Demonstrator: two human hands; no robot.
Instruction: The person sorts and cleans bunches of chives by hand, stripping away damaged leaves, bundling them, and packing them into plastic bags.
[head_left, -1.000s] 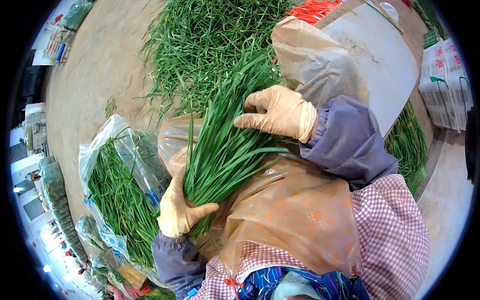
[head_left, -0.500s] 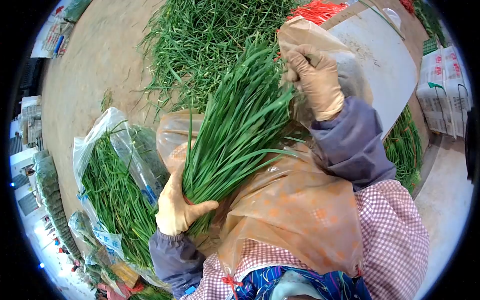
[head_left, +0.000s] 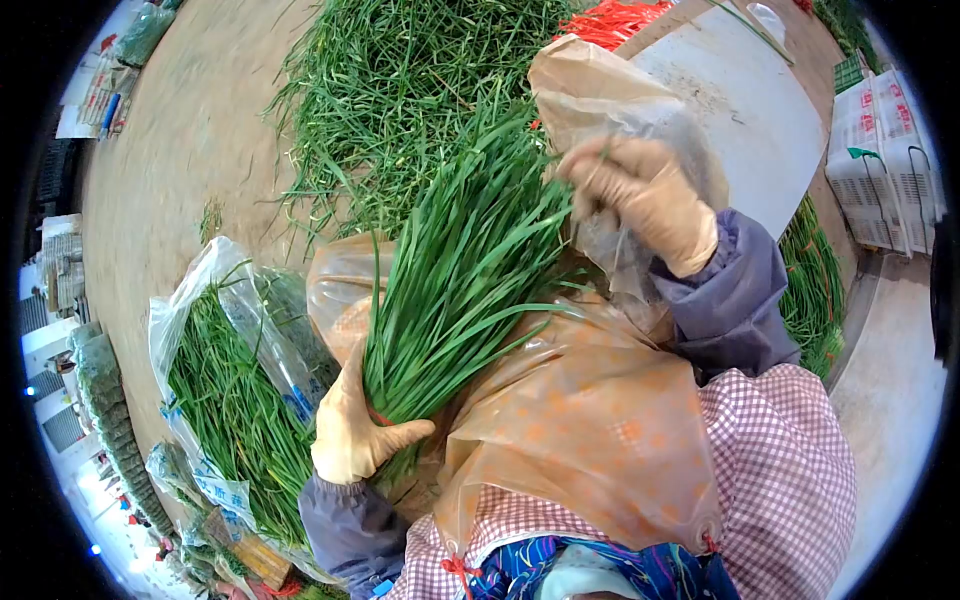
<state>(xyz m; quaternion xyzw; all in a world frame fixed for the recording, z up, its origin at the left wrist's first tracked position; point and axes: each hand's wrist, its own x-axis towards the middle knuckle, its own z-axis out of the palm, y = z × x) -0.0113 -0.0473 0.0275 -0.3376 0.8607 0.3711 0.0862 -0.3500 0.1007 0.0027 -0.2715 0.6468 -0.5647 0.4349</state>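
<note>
The left hand [head_left: 362,430] grips the base of a leafy green bundle [head_left: 465,285]; the right hand [head_left: 645,200], blurred, hovers beside it. Loose greens [head_left: 420,110] lie on the floor [head_left: 190,170] beyond.

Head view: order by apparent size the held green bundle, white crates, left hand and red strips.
Largest to smallest:
1. Green bundle
2. White crates
3. Left hand
4. Red strips, cut by the top edge
The crates stand farther off, so true sizes may differ.
</note>
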